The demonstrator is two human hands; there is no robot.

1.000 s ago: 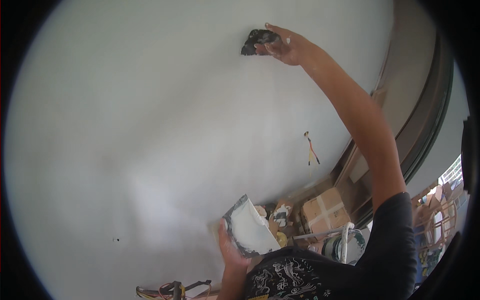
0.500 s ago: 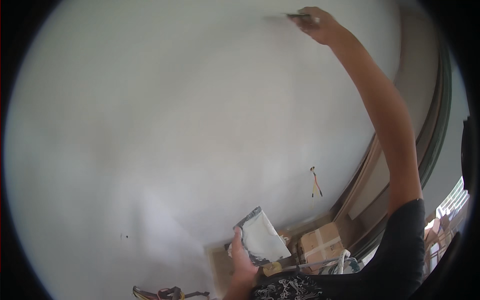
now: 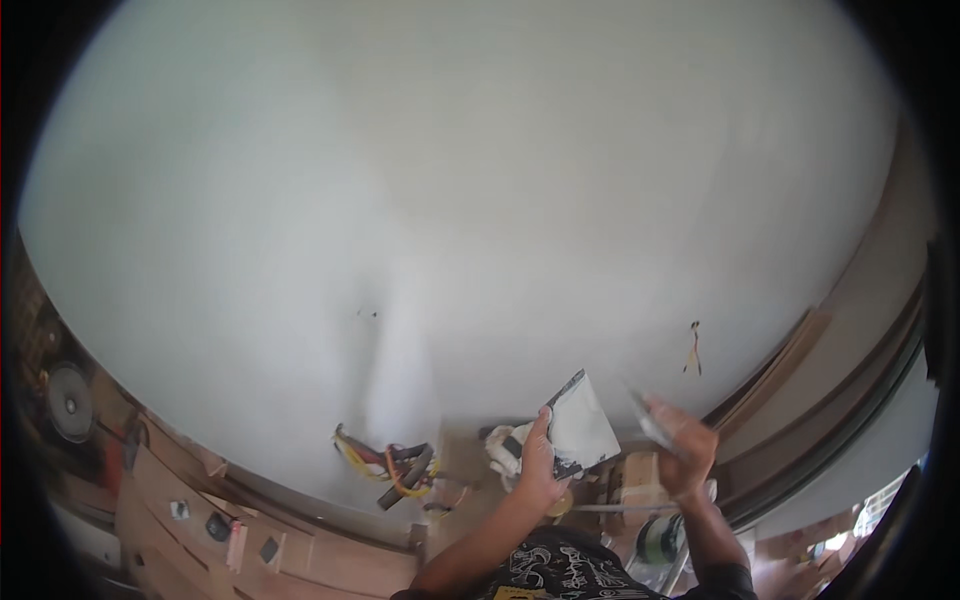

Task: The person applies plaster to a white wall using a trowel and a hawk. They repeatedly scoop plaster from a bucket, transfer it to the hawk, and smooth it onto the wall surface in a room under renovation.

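Note:
My left hand (image 3: 540, 460) grips a dark-edged flat plate (image 3: 583, 427) coated with white paste, held up at the lower middle in front of the pale wall (image 3: 480, 180). My right hand (image 3: 685, 450) is just right of the plate, closed on a putty knife (image 3: 645, 410) whose blade is smeared by motion and tilted up toward the left, apart from the plate. Yellow and red wires (image 3: 693, 350) hang from a hole in the wall above my right hand.
A bundle of thick cables (image 3: 385, 465) juts out lower left. Boards (image 3: 190, 500) and a round fan-like object (image 3: 70, 405) line the left edge. Below are a cardboard box (image 3: 637, 480) and a green bucket (image 3: 655, 540). Long panels (image 3: 855, 360) lean along the right.
My right hand has come down from high on the wall to beside the plate. The view has swung, showing more of the left side. My left hand still holds the plate, shifted rightward in the picture.

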